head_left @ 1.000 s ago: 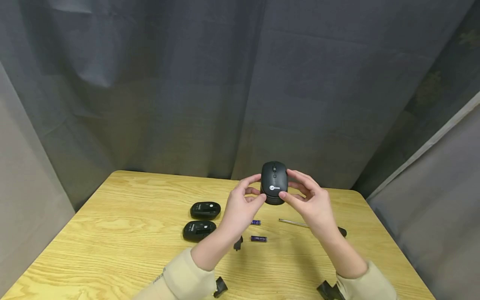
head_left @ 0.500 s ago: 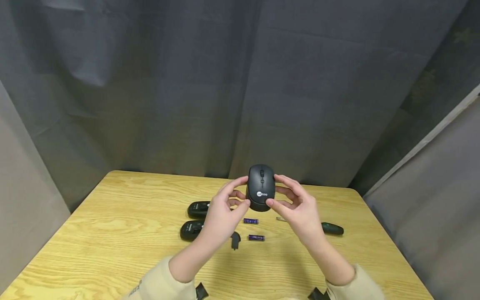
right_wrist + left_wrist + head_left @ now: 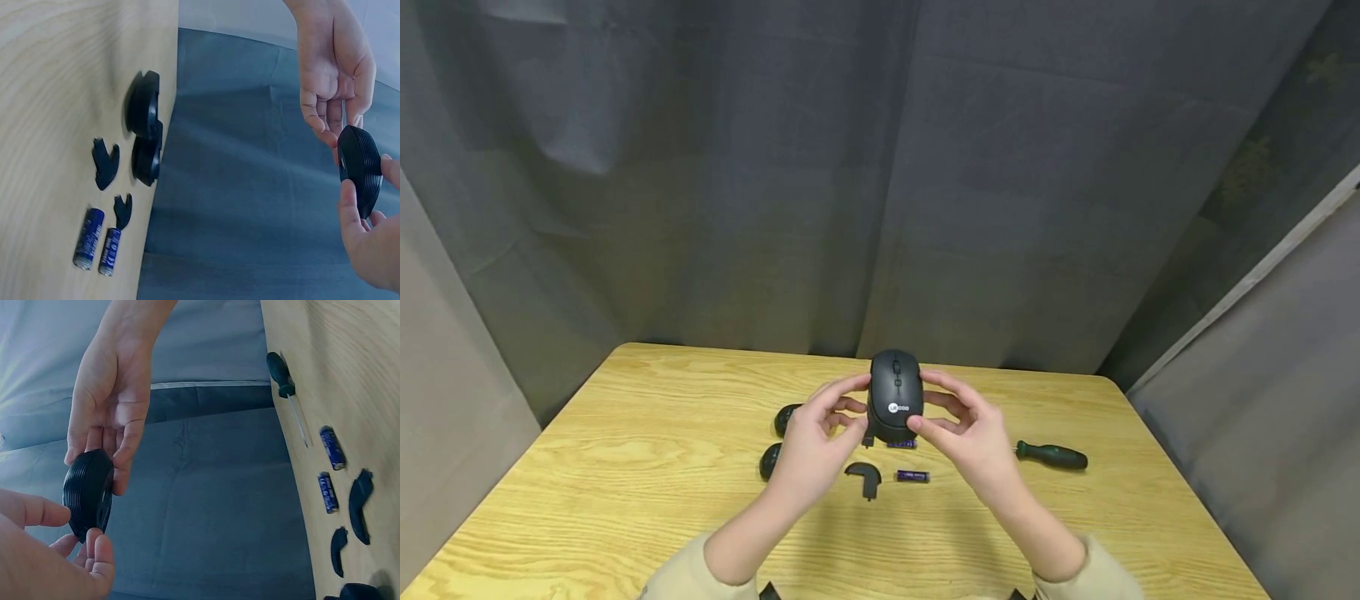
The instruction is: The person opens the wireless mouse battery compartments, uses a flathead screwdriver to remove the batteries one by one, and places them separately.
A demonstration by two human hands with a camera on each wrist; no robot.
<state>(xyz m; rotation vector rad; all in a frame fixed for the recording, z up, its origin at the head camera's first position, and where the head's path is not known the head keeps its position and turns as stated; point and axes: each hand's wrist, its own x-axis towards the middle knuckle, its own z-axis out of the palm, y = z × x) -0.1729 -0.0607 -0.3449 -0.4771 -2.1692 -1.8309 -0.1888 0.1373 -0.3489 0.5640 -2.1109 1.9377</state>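
Both hands hold a black computer mouse point(image 3: 896, 396) up above the table, its buttons, wheel and white logo facing the head camera. My left hand point(image 3: 816, 442) pinches its left side between thumb and fingers. On the other side my right hand point(image 3: 976, 437) grips it, the thumb near the lower edge. In the left wrist view the mouse point(image 3: 87, 494) shows a ribbed side. Below the hands lie a black L-shaped cover piece point(image 3: 868, 479) and a blue battery point(image 3: 912, 477). A second battery point(image 3: 901, 444) and a second cover piece point(image 3: 868, 440) are partly hidden behind the held mouse.
Two more black mice point(image 3: 144, 103) rest on the wooden table point(image 3: 625, 467), mostly behind my left hand in the head view. A screwdriver with a dark green handle point(image 3: 1052, 456) lies at the right, its shaft hidden by my right hand. Grey curtains point(image 3: 775, 167) enclose the table.
Both hands have moved left and slightly down with the mouse, still held at its sides. The cover pieces and the screwdriver handle show more fully; the two resting mice are more hidden.
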